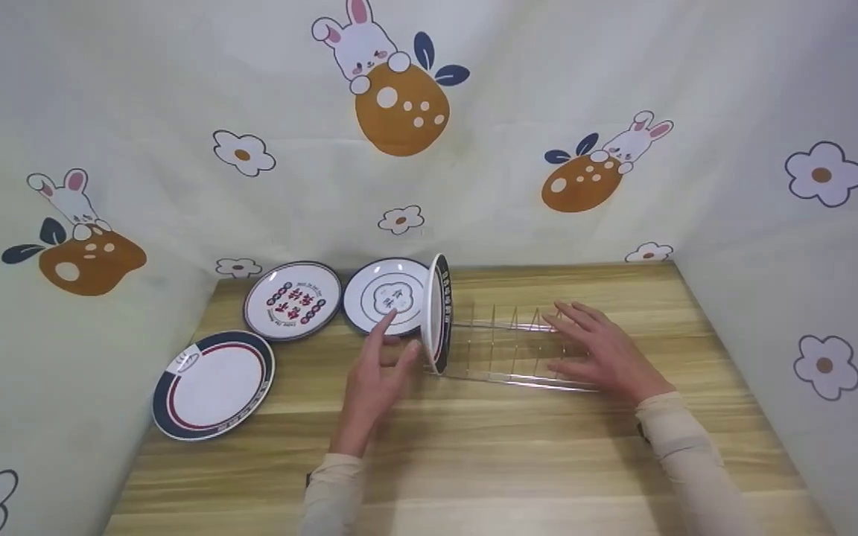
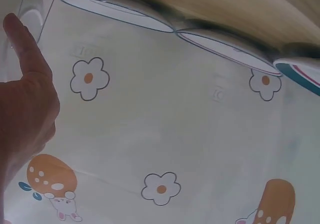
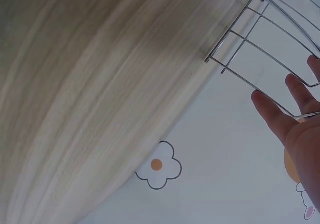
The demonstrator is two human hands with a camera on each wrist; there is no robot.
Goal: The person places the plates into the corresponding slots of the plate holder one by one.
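A plate (image 1: 438, 313) with a dark rim stands on edge at the left end of a wire dish rack (image 1: 533, 383). Close beside this plate is my left hand (image 1: 375, 381), its thumb tip near the plate's lower edge and its index finger reaching forward, with nothing held. My right hand (image 1: 606, 356) has its fingers spread over the rack's right end. In the right wrist view, those fingertips (image 3: 260, 99) touch the rack's bent wires from outside. The rack's other slots hold no plate.
Behind my left hand lies a white plate (image 1: 358, 294) with a flower-shaped print. Left of it are a plate with red lettering (image 1: 319, 286) and a dark-rimmed plate with a red ring (image 1: 217, 383). Printed cloth walls (image 1: 503, 179) border the wooden table (image 1: 474, 461).
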